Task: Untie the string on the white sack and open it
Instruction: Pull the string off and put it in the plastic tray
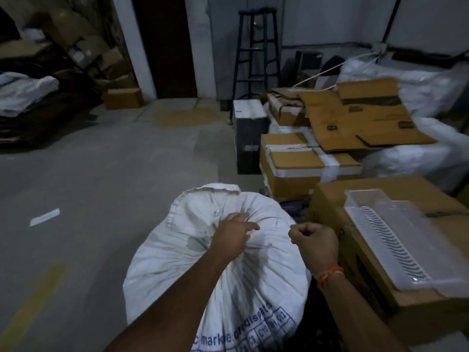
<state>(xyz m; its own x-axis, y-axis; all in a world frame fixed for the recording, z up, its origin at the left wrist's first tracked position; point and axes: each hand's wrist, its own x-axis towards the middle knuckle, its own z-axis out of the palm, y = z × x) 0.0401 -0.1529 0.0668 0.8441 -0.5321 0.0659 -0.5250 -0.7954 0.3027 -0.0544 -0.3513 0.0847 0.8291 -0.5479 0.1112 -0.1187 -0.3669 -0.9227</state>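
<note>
A large white woven sack (177,265) with blue printing stands on the floor in front of me, its mouth gathered into a bunch at the top. My left hand (234,235) presses on the gathered neck, fingers spread over the folds. My right hand (314,240) is closed in a fist just right of the neck, pinching a thin string (264,246) that runs back toward the bunch. The knot itself is hidden under my left hand. A loose flap of the sack's mouth sticks up behind the hands.
Cardboard boxes (291,171) are stacked close on the right, one carrying a clear plastic tray (396,240). A black stool (257,52) stands at the back by the wall. More white bags (416,80) lie far right. Bare concrete floor (101,186) stretches to the left.
</note>
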